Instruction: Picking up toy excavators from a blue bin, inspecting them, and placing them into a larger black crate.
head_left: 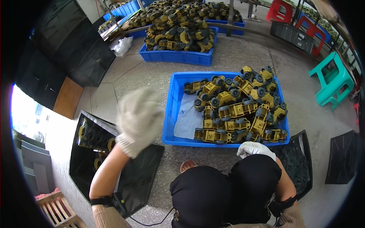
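Two black-covered knees [228,190] are nearest, at 5 o'clock. The right hand [257,149], in a white glove, is at 4 o'clock, by the near edge of a blue tub [170,114]; I cannot tell what its fingers are doing. The left hand [138,114], in a cream glove, is up at 9 o'clock, its fingers too blurry to tell. A black box [138,178] is at 8 o'clock. Yellow toy trucks [237,109] fill most of the tub at 3 o'clock. Far off at 12 o'clock, another blue tub [176,57] has a big heap.

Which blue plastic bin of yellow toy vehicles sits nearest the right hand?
The front blue plastic bin, with a pale sheet showing inside at left: the white-gloved right hand is by its near rim, while the other blue bins stand farther back.
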